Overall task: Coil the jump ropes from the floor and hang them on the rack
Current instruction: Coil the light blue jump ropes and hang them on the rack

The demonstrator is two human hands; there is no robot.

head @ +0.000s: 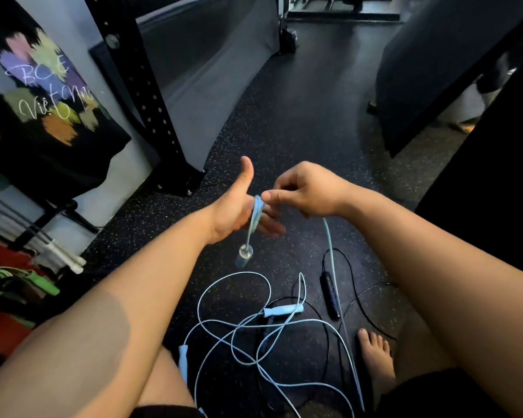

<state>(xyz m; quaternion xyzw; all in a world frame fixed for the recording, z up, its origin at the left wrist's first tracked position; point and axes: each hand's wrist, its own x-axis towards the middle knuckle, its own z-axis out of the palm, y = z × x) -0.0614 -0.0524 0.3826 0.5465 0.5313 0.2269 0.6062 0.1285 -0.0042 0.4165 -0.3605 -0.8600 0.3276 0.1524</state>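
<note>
A light blue jump rope [233, 330] lies tangled in loops on the dark floor between my legs. One of its blue handles [280, 310] lies in the middle of the tangle, another blue handle [183, 362] lies lower left. My left hand [239, 203] is flat, thumb up, with a few turns of the blue rope wrapped across its palm. My right hand [305, 193] pinches the rope against the left fingers; the rope trails down from it to the floor. A clear handle end [245, 253] dangles below my left hand. A black jump rope [331, 297] lies under and beside the blue one.
A black perforated rack upright [145, 101] stands bolted to the floor at the left. Green bands [21, 282] and white handles [70, 260] lie at the far left. A dark padded panel [429, 70] leans at the upper right. My bare foot [375, 357] rests next to the ropes.
</note>
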